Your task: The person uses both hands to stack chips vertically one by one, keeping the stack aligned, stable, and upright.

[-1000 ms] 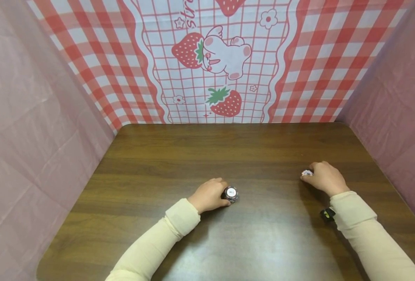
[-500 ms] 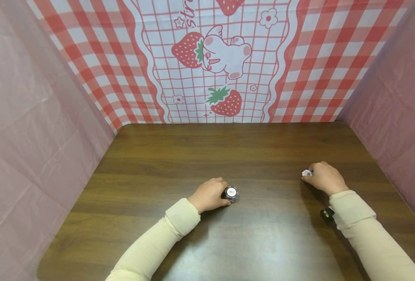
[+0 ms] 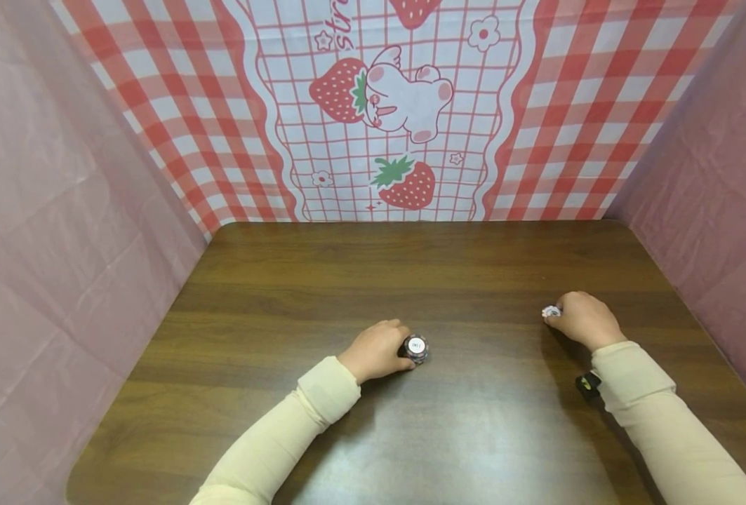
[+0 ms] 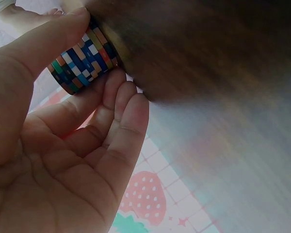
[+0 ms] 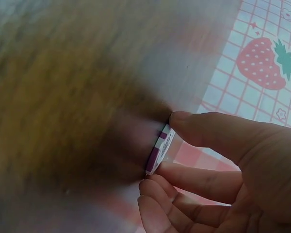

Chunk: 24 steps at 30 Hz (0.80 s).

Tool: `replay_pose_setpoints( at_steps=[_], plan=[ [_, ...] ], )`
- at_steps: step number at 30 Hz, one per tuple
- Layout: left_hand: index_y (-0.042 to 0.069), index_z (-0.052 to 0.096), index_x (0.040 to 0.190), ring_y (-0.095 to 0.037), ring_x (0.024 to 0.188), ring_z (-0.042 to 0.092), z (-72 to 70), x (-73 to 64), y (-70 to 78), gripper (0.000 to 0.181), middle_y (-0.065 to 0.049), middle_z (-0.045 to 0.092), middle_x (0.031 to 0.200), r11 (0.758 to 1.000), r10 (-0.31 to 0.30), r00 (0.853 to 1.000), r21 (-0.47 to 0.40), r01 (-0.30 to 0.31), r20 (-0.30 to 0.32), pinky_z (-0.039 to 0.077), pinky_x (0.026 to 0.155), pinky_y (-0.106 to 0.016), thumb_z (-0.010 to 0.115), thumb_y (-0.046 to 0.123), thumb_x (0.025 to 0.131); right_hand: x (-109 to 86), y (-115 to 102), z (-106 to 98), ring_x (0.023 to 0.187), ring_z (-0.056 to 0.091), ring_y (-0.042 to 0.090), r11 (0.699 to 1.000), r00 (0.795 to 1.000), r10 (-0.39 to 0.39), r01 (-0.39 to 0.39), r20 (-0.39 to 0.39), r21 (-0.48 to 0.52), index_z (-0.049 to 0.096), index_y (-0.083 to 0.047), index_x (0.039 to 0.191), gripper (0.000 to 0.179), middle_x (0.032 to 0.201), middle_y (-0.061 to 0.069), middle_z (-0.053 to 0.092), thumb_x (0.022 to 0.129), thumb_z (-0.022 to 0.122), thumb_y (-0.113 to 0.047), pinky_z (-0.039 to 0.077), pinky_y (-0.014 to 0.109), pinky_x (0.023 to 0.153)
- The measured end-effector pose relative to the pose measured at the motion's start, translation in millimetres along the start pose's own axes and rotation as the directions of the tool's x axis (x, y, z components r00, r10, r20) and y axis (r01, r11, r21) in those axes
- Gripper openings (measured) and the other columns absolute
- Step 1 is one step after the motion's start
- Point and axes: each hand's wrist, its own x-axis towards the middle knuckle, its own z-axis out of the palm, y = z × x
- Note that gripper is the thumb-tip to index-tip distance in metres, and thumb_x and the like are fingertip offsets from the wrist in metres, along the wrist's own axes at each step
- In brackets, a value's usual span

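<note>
Near the middle of the table, my left hand grips a stack of poker chips between thumb and fingers. In the left wrist view the stack shows several layers in blue, white, green and orange, its lower end at the wood. Farther right, my right hand pinches a white poker chip by its edge. Purple and white blocks mark the rim of that chip in the right wrist view, where it lies at the table surface between thumb and fingertips.
The brown wooden table has rounded corners. A red checked cloth with strawberries hangs behind it, and pink cloth hangs at both sides. A black band is on the right wrist.
Hardly anything differs. The right hand and its chip shift by a very small amount; the left hand and the stack stay put.
</note>
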Motion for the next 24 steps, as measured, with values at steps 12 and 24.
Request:
replay_pose_setpoints(
  at_steps=[12, 24],
  plan=[
    [0.010, 0.068, 0.110, -0.019, 0.099, 0.064, -0.2, 0.0, 0.1, 0.042, -0.001, 0.069, 0.100, 1.000, 0.001, 1.000, -0.005, -0.001, 0.001, 0.051, 0.091, -0.031, 0.078, 0.037, 0.080, -1.2, 1.3, 0.2, 0.059, 0.044, 0.019, 1.000, 1.000, 0.001, -0.001, -0.011, 0.004, 0.059, -0.009, 0.067, 0.027, 0.064, 0.004, 0.052, 0.084, 0.066, -0.029, 0.032, 0.032, 0.050],
    [0.009, 0.068, 0.110, -0.019, 0.099, 0.064, -0.5, -0.1, 0.7, 0.042, -0.001, 0.068, 0.099, 1.000, 0.005, 1.000, -0.004, -0.005, 0.001, 0.051, 0.090, -0.031, 0.078, 0.037, 0.079, -2.2, -8.6, -1.4, 0.061, 0.048, 0.020, 1.000, 0.999, -0.025, 0.025, -0.036, 0.005, 0.065, -0.005, 0.080, 0.026, 0.069, 0.006, 0.059, 0.083, 0.067, -0.031, 0.035, 0.032, 0.051]
  ],
)
